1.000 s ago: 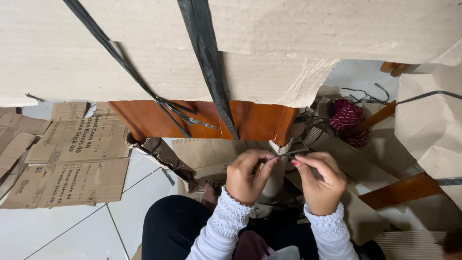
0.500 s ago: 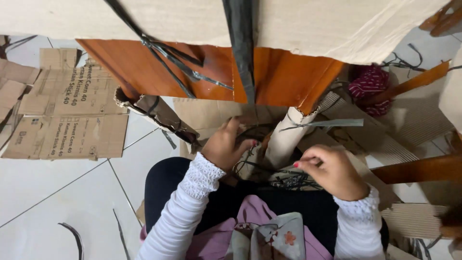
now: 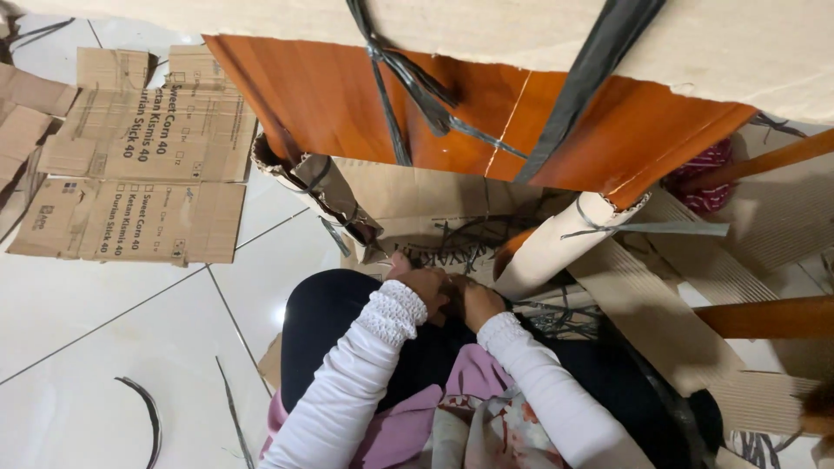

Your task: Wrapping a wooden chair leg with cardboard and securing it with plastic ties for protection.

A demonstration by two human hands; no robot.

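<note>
My left hand point(image 3: 426, 287) and my right hand point(image 3: 479, 301) are pressed close together low over my lap, fingers curled downward. They sit at the edge of a tangle of black plastic straps point(image 3: 556, 320). Whether either hand grips a strap is hidden. Just right of them rises a furniture leg wrapped in pale cardboard point(image 3: 556, 247), with a black strap tied around its top point(image 3: 608, 228). Above is the orange-brown wooden panel point(image 3: 330, 95), crossed by knotted black straps point(image 3: 417, 82) and partly covered by a cardboard sheet point(image 3: 539, 30).
Flattened printed cardboard boxes point(image 3: 130, 174) lie on the white tiled floor point(image 3: 87, 330) at left. Loose black strap pieces point(image 3: 148, 417) lie on the tiles. A second wrapped leg point(image 3: 313, 187) stands left. Corrugated sheets point(image 3: 643, 313), wooden rails point(image 3: 764, 317) and a dark-red cloth point(image 3: 704, 169) crowd the right.
Both hands have dropped from the wrapped leg's strap and come together low at my lap. The tied strap stays on the leg. The view has tilted and shifted.
</note>
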